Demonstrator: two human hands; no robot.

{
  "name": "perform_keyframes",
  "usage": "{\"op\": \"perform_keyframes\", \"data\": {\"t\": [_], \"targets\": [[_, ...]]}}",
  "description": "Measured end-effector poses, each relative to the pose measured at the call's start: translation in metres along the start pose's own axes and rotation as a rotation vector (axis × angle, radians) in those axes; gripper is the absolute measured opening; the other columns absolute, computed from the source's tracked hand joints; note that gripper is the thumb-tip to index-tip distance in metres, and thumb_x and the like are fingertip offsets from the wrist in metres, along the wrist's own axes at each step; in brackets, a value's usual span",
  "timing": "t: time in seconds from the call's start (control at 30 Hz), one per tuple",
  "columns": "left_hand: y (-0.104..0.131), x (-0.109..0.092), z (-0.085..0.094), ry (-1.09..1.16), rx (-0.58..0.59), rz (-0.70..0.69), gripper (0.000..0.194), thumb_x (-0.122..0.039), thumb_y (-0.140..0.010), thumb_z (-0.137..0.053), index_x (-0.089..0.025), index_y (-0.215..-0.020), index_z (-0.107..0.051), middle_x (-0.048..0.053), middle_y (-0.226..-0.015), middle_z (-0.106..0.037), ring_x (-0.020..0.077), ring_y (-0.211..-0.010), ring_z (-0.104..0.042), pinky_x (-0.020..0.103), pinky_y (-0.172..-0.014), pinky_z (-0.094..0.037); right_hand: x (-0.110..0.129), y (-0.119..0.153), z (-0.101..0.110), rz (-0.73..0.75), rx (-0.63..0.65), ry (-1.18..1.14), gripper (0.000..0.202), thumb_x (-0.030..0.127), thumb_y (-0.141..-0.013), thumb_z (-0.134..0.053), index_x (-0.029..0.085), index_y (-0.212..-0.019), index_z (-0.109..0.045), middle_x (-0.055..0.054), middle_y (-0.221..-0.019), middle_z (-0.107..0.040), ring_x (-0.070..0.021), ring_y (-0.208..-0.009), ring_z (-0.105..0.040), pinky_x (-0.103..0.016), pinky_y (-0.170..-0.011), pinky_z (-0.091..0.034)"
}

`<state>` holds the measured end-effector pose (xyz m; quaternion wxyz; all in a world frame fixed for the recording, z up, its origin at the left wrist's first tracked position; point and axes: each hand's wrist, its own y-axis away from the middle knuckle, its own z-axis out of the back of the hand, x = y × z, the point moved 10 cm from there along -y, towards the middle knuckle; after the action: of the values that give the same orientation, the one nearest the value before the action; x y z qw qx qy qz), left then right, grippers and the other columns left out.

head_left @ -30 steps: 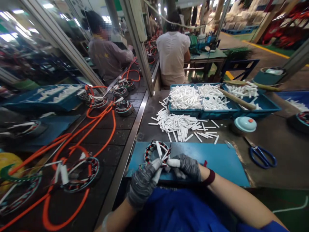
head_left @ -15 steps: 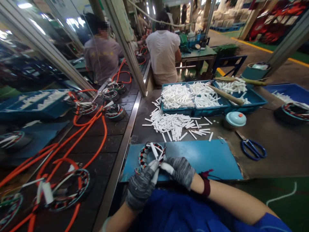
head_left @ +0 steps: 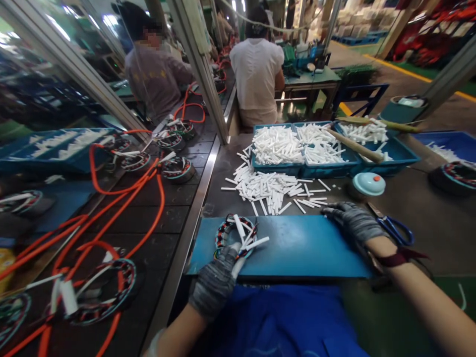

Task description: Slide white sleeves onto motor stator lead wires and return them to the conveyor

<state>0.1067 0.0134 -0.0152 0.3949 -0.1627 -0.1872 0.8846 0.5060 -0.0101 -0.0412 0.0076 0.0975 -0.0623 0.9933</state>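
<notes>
A ring-shaped motor stator (head_left: pixel 223 233) with black, orange and pale blue windings lies on the blue sheet (head_left: pixel 293 245). White sleeves (head_left: pixel 256 243) and thin wires stick out across it. My left hand (head_left: pixel 215 280), in a grey glove with pale fingertips, pinches the stator's wires at its near edge; the exact grip is partly hidden. At the sheet's far right edge, my right hand (head_left: pixel 351 220) stretches out with extended fingers, fingertips down beside the loose white sleeves (head_left: pixel 269 188). Whether a sleeve is under those fingertips is hidden.
Blue bins (head_left: pixel 282 171) full of white sleeves stand behind the pile. Scissors (head_left: pixel 396 230) and a light-blue lidded pot (head_left: pixel 368 184) are near my right hand. Left of a metal rail (head_left: pixel 199 218), more stators (head_left: pixel 176 168) and orange cords (head_left: pixel 161 198) lie. Two people sit ahead.
My right hand has left the stator and moved right to the sheet's far edge. My left hand stays at the stator, where a white sleeve now shows pointing right. The view has shifted slightly.
</notes>
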Motion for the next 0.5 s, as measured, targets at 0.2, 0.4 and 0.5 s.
{"op": "perform_keyframes", "data": {"t": [0.2, 0.4, 0.5], "targets": [[-0.001, -0.005, 0.004, -0.137, 0.129, -0.012, 0.029, -0.027, -0.098, -0.057, -0.020, -0.119, -0.076, 0.013, -0.107, -0.080, 0.0244, -0.071, -0.077, 0.029, -0.056, -0.057, 0.016, -0.002, 0.006, 0.093, -0.076, 0.043, 0.032, 0.034, -0.095, -0.050, 0.022, -0.106, -0.078, -0.015, -0.118, -0.074, -0.0323, -0.108, -0.069, -0.053, -0.095, -0.055], [0.001, -0.001, 0.003, -0.069, 0.224, 0.188, 0.042, -0.035, -0.100, -0.058, -0.019, -0.138, -0.065, 0.012, -0.099, -0.080, 0.0224, -0.063, -0.072, 0.029, -0.058, -0.051, 0.091, -0.026, 0.028, -0.069, -0.176, -0.544, 0.032, 0.047, -0.093, -0.060, 0.021, -0.109, -0.071, -0.010, -0.099, -0.076, -0.0263, -0.091, -0.072, -0.042, -0.084, -0.059], [0.000, -0.006, -0.001, -0.006, 0.286, 0.159, 0.042, -0.034, -0.101, -0.056, -0.024, -0.141, -0.062, 0.011, -0.110, -0.079, 0.0224, -0.076, -0.075, 0.028, -0.061, -0.051, 0.154, -0.048, 0.006, 0.043, 0.019, -0.861, 0.027, 0.044, -0.087, -0.065, 0.021, -0.101, -0.073, -0.007, -0.097, -0.076, -0.0217, -0.087, -0.071, -0.036, -0.081, -0.058]]}}
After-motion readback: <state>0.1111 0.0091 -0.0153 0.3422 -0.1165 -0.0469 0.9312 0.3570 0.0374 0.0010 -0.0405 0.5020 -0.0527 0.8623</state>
